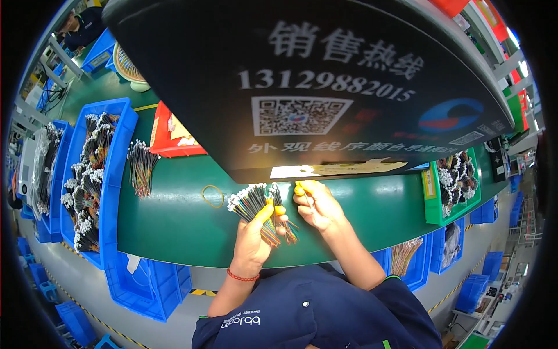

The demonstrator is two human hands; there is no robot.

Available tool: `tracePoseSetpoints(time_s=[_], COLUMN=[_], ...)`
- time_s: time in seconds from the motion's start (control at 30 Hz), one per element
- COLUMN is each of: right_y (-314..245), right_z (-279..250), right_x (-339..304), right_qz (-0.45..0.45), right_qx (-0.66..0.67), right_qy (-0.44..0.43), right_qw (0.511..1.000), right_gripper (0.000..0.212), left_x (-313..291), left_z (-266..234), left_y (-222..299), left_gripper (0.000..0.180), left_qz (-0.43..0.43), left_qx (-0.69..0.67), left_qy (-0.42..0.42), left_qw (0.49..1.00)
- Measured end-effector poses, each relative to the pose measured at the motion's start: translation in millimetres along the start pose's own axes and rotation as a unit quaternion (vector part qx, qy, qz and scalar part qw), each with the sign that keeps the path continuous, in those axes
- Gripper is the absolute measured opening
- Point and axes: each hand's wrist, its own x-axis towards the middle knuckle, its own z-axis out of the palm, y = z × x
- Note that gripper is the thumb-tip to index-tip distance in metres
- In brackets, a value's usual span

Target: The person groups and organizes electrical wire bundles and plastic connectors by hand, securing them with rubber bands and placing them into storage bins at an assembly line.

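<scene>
My left hand [254,238] is closed around a bundle of wire harnesses [249,205]. Their white connectors fan out at the far end, and thin coloured wires hang out below my fingers. Yellow finger covers sit on fingertips of both hands. Just to the right, my right hand [323,210] is raised with thumb and forefinger pinched together; what they hold, if anything, is too small to make out. Both hands are over the green tabletop [180,227], close to the lower edge of a large black machine [372,148] with a lit slot, which hides what lies beneath it.
A yellow rubber band [213,187] and a pile of harnesses [142,168] lie to the left. Beyond are a red tray [181,152] and a blue bin [110,198] full of harnesses. A green bin [431,200] stands at right. Another person [87,29] sits far left.
</scene>
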Motion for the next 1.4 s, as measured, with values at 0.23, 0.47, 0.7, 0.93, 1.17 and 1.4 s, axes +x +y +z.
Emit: tracePoseSetpoints(time_s=[0.23,0.47,0.7,0.93,1.17,1.4], right_y=[17.3,-2.5,6.5,-1.5,28.6,11.0], right_z=[15.9,5.8,-10.6,-10.1,14.0,3.6], right_x=[-19.9,-3.7,9.7,1.6,-28.8,-35.5], right_qz=[-0.229,0.006,0.025,-0.037,-0.383,-0.101], right_qx=[-0.395,-0.041,0.096,-0.144,-0.530,-0.330], right_qy=[-0.077,-0.020,0.009,-0.038,-0.082,-0.009], right_qw=[0.886,0.999,0.995,0.988,0.752,0.939], right_gripper=[0.010,0.018,0.013,0.014,0.015,0.017], left_x=[-2.2,-4.8,-3.6,-2.1,-0.9,-6.5], left_z=[12.7,6.5,5.2,3.5,9.5,11.9], left_y=[-5.2,1.1,10.0,14.1,-2.6,0.2], left_gripper=[0.016,0.017,0.019,0.017,0.019,0.019], left_qz=[0.029,0.023,0.000,-0.002,0.049,0.060], left_qx=[0.033,0.025,0.004,-0.047,-0.004,0.025], left_qy=[-0.038,-0.016,0.002,-0.019,-0.036,0.006], left_qw=[0.998,0.999,1.000,0.999,0.998,0.998])
